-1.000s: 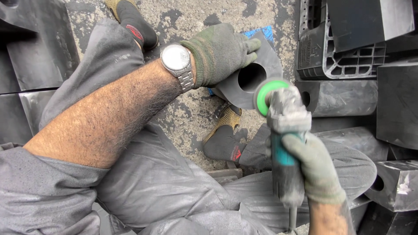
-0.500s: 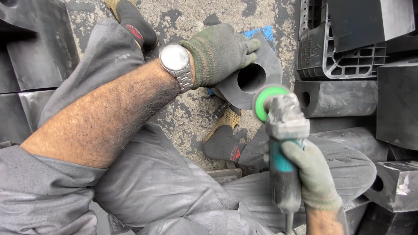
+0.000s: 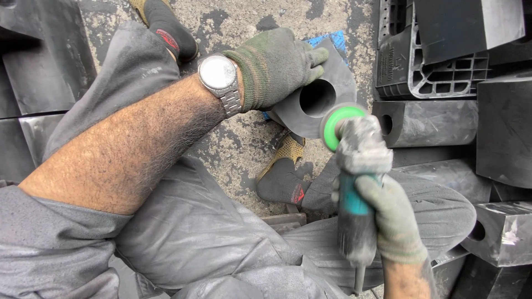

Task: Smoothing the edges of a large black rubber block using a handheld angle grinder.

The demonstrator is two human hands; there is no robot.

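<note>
- Black rubber made up the block [image 3: 310,102] with a round hole through it, which sat on the concrete floor [image 3: 238,22] at about 1 o'clock of the view's centre.
- Its top-left edge was under the left hand [image 3: 274,66], gloved in green knit, with the fingers curled together and pressed down over the block.
- A silver wristwatch [image 3: 219,75] sat on the left wrist, just at 9 o'clock of the glove cuff.
- The right hand [image 3: 390,218], also gloved, was at 5 o'clock of the block, its fingers wrapped tight around the teal body of an angle grinder [image 3: 354,171].
- The grinder's green disc [image 3: 337,126] stood on edge at the block's lower-right rim, touching or just beside it; which one I cannot tell.
- A dark shoe [image 3: 282,177] with a tan mesh upper lay at 6 o'clock of the block, between the grey trouser legs [image 3: 188,227].
- More black moulded blocks [image 3: 426,122] were stacked at 3 o'clock, near the grinder.
</note>
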